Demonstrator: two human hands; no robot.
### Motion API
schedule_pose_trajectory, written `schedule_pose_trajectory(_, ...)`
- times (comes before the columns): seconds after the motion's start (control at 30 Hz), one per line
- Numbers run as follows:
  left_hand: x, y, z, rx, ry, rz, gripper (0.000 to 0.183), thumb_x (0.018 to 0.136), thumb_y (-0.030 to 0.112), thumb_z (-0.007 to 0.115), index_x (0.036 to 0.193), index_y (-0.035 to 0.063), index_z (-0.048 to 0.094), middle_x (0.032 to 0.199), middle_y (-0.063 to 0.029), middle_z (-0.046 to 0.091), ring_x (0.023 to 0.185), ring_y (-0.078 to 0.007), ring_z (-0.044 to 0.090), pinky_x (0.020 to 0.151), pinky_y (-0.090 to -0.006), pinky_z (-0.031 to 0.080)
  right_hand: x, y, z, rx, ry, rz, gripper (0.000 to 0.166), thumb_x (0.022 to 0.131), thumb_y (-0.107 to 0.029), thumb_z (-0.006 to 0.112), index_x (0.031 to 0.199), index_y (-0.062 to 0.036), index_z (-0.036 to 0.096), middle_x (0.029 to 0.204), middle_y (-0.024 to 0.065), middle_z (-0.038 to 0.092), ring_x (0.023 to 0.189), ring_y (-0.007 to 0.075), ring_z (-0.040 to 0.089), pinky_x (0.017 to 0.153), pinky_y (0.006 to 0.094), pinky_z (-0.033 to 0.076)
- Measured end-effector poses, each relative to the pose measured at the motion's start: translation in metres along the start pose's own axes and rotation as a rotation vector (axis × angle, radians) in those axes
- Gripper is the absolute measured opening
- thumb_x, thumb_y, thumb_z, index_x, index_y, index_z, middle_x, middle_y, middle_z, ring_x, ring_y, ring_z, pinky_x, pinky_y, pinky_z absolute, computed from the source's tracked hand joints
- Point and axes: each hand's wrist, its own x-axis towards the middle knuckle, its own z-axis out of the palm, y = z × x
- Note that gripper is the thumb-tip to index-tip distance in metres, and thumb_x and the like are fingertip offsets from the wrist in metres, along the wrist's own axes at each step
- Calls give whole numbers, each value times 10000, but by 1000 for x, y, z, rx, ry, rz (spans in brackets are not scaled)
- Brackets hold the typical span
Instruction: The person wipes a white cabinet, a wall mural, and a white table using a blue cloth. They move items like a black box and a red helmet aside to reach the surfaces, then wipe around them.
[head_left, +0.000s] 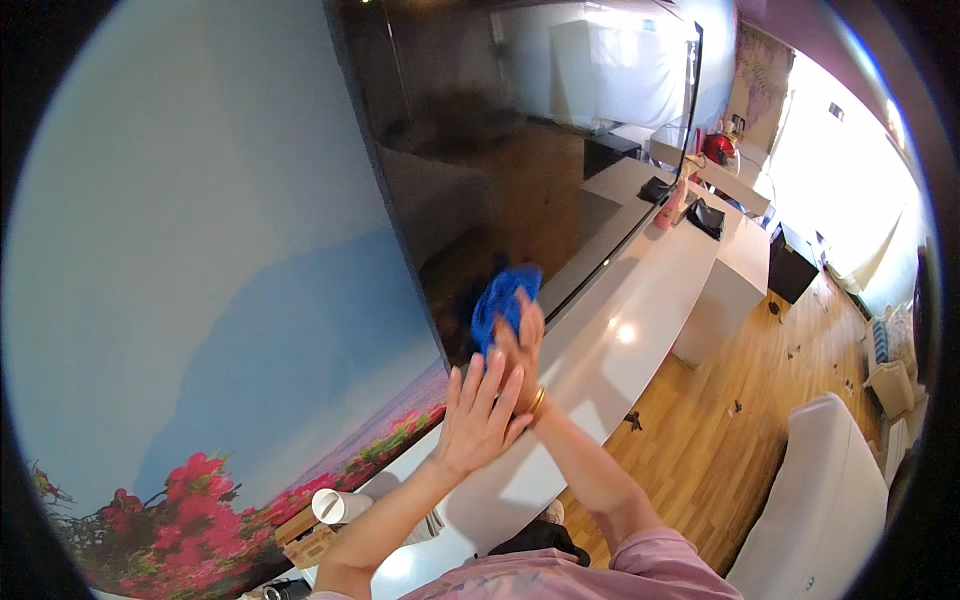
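In front of me a large dark flat-screen television (495, 187) stands against a mural wall, its glossy screen reflecting the room. My right hand (521, 337), with a gold bracelet (537, 400) at the wrist, has a crumpled blue cloth (504, 300) against the lower corner of the screen. The hand is slightly blurred. My left hand (480, 420) is held up just beside the right wrist, near the television's bottom corner. Its fingers are apart and I see nothing in it; whether it touches the right hand is hard to tell. A long white cabinet top (592, 345) runs below both hands.
By my left forearm are a white paper cup (337, 507) and a cardboard box (307, 541). Farther along the cabinet stand a pink bottle (670, 208) and a black pouch (705, 218). A white sofa (817, 495) and wooden floor (697, 427) with scattered debris lie to my right.
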Motion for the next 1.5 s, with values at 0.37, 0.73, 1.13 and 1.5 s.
schedule_pose_trajectory(0.37, 36, -11, -16, -26, -79, 7, 703, 767, 325, 633, 1335, 55, 319, 1415, -226, 190, 1307, -412, 172, 1016, -543, 184, 30, 16, 10, 93, 178, 302, 542, 811, -206, 587, 1284, -29, 390, 1376, 237, 276, 1273, 410, 254, 1033, 461, 230)
schedule_pose_trajectory(0.73, 122, -5, -42, 108, 103, 93, 700, 754, 276, 640, 1336, 44, 326, 1422, -188, 213, 1316, -365, 187, 1034, -512, 168, 198, 68, -19, -54, 226, 25, 496, 786, -210, 536, 1242, -37, 449, 1320, 211, 380, 1269, 369, 284, 1048, 460, 193)
schedule_pose_trajectory(1.13, 67, -9, 13, 12, -162, 108, 682, 781, 279, 603, 1334, 19, 300, 1415, -199, 212, 1314, -375, 184, 1047, -500, 168, 3, 49, 8, -174, 170, 459, 519, 770, -108, 585, 1270, -74, 449, 1277, 206, 399, 1167, 379, 360, 981, 437, 298)
schedule_pose_trajectory(1.5, -131, 17, 71, -265, -374, -270, 640, 815, 158, 565, 1339, -18, 243, 1407, -230, 203, 1302, -398, 187, 1047, -494, 181, -199, -9, -101, -86, -590, 506, 563, 665, -46, 589, 1212, -114, 478, 1199, 192, 445, 1019, 365, 439, 864, 438, 377)
